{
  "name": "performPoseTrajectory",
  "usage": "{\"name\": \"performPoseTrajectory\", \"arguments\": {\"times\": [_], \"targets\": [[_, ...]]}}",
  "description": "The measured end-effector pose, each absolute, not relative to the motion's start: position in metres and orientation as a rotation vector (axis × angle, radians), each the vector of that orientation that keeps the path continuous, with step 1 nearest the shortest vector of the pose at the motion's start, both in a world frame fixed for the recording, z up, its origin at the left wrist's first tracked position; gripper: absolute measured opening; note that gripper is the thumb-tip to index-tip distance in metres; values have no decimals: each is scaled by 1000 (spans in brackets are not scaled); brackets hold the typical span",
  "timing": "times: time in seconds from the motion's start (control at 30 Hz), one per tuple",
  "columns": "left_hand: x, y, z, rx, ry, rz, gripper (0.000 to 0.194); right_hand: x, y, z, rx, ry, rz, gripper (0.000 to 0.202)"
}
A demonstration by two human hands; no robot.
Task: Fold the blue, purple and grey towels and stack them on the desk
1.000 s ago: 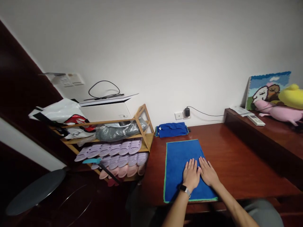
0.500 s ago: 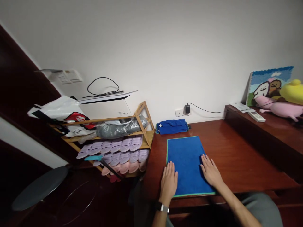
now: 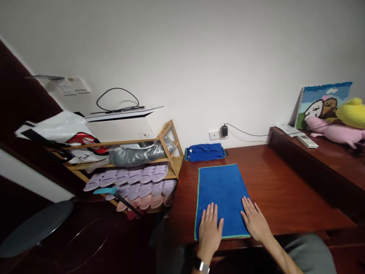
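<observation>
Here we are at the reddish-brown table [image 3: 282,190], filling four o'clock from mid-view, with the wooden shoe rack [image 3: 176,164] over at eight. And there's our blue cloth [image 3: 219,186], spread flat on the tabletop at five o'clock, green edging showing! Just past its eleven o'clock, we spot a folded blue bundle [image 3: 207,152]. Now our hands: the left [image 3: 210,228] lies flat on the cloth's seven o'clock corner, fingers outstretched; the right [image 3: 254,221], also flattened, fingers extended, sits across the edge at four. And a watch [image 3: 203,267] rounds our left wrist.
</observation>
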State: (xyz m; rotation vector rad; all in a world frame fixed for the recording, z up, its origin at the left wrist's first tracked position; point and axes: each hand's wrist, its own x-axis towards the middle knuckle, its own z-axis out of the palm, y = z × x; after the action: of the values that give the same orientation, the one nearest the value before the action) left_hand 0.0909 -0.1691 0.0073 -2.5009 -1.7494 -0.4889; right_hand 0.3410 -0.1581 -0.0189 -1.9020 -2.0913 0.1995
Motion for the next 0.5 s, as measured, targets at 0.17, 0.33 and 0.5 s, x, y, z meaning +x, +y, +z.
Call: {"name": "performPoseTrajectory", "arguments": {"times": [0.17,0.33,0.5], "targets": [[37,-188,-3,-2325,-1844,-463,62,341,-164,-12,-1922,-2069,223,68],[45,-187,12,-2325,-1828,-566,63,345,-179,-13,-1892,-2039,191,71],[137,-165,41,-2691,-1559,-548,58,344,-183,-21,-1922,-2082,181,72]]}}
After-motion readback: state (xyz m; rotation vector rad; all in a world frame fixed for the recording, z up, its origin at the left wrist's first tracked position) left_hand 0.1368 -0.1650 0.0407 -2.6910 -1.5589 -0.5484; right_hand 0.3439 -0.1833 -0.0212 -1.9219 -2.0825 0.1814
